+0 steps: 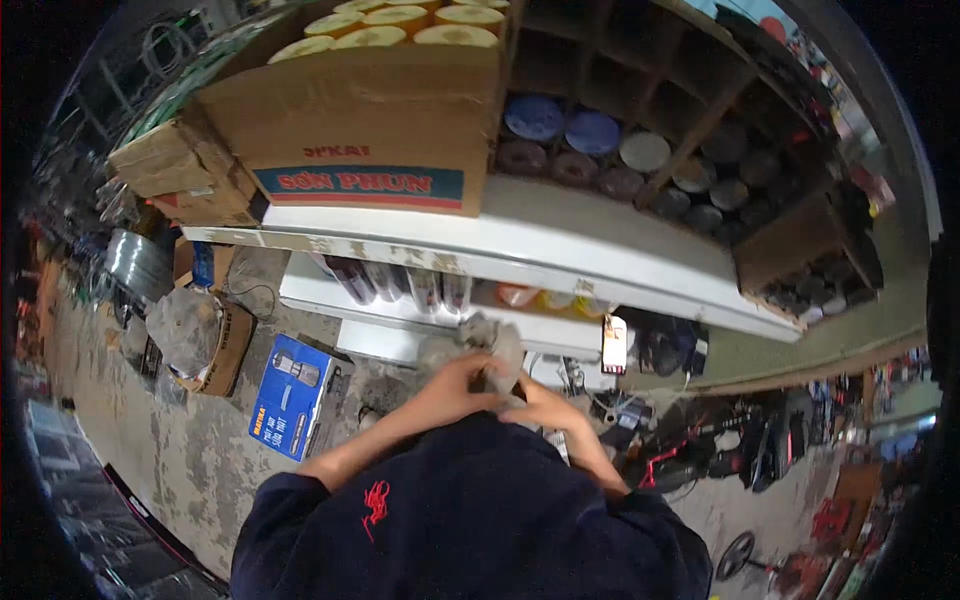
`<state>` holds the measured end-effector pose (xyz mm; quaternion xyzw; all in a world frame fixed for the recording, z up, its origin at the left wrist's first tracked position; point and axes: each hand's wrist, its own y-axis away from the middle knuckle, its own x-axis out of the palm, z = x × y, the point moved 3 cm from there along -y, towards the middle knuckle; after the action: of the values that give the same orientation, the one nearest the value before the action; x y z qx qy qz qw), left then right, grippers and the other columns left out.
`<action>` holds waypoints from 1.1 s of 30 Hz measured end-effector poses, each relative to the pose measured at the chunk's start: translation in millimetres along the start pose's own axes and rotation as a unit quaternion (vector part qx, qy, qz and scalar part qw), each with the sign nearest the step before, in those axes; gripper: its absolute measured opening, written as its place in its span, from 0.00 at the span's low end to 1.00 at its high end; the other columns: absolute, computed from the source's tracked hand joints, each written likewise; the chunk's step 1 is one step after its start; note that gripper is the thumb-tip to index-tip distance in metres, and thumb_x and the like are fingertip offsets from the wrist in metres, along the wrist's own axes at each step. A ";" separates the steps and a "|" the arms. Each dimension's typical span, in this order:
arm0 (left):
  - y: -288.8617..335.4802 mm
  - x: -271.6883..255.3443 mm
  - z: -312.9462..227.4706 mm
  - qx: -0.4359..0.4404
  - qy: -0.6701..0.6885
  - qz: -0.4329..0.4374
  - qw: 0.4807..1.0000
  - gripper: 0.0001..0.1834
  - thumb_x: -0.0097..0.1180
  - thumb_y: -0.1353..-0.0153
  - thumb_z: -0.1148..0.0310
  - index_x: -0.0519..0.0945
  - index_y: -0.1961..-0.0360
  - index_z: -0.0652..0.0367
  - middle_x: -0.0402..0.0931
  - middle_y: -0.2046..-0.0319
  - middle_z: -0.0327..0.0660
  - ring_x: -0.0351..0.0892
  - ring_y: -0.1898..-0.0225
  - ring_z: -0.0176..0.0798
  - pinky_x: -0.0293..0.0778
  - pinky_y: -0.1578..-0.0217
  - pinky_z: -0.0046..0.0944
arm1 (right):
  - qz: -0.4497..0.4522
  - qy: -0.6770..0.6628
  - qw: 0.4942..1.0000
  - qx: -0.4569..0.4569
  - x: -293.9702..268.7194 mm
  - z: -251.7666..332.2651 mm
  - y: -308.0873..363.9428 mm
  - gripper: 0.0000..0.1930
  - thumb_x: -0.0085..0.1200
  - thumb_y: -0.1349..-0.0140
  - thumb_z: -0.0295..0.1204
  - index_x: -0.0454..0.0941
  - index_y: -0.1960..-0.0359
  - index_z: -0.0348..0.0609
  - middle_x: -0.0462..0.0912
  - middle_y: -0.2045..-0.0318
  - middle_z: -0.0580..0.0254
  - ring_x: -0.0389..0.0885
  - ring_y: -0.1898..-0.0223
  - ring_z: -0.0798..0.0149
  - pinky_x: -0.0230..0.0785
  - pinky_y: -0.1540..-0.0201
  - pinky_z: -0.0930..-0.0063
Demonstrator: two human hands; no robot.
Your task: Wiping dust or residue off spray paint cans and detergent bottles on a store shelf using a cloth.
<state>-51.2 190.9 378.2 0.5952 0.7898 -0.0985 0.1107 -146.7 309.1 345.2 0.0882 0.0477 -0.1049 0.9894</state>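
Both hands are together in front of my chest at a crumpled, translucent greyish bundle [508,352] that looks like a plastic bag. My left hand [468,385] grips it from the left, with the fingers bent around its near side. My right hand [543,405] is closed at its lower right side, and the fingertips are partly hidden. What the bundle contains, if anything, I cannot make out. Just beyond the hands is a low white shelf [390,318] with several dark and clear bottles or cans on it.
A cardboard box [370,120] of yellow-topped cans stands on the white upper shelf [590,235], beside a divided rack of cans [645,150]. A lit phone [614,345] is at the right. On the floor at the left are a blue box [290,395] and an open carton [228,350] with plastic.
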 end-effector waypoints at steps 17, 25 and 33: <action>-190.3 -73.9 -149.5 0.124 -0.753 -0.223 0.607 0.19 0.45 0.56 0.70 0.67 0.59 0.60 0.66 0.59 0.46 0.64 0.57 0.46 0.61 0.57 0.43 | -0.388 -0.037 0.917 0.086 -42.4 -57.7 139.6 0.11 0.48 0.64 0.22 0.70 0.73 0.34 0.72 0.78 0.69 0.68 0.75 0.76 0.60 0.70 0.82; -216.0 -103.3 -135.9 0.363 -0.391 -0.199 0.822 0.21 0.38 0.51 0.69 0.64 0.53 0.60 0.61 0.54 0.50 0.59 0.52 0.48 0.49 0.49 0.46 | -0.357 0.014 0.929 0.101 -29.0 -60.5 134.4 0.11 0.49 0.64 0.23 0.70 0.73 0.34 0.73 0.79 0.68 0.68 0.75 0.74 0.61 0.69 0.81; -188.2 -89.3 -153.5 0.364 -0.532 -0.228 0.729 0.20 0.39 0.51 0.68 0.65 0.54 0.59 0.63 0.55 0.46 0.59 0.52 0.45 0.52 0.51 0.48 | -0.313 -0.008 0.941 0.131 -27.9 -54.5 121.9 0.12 0.49 0.64 0.22 0.70 0.72 0.34 0.72 0.79 0.67 0.68 0.75 0.74 0.61 0.70 0.81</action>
<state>-217.2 101.9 555.4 0.2416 0.6171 -0.7015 0.2621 -151.7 441.9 315.0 0.1970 0.0512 -0.4155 0.8865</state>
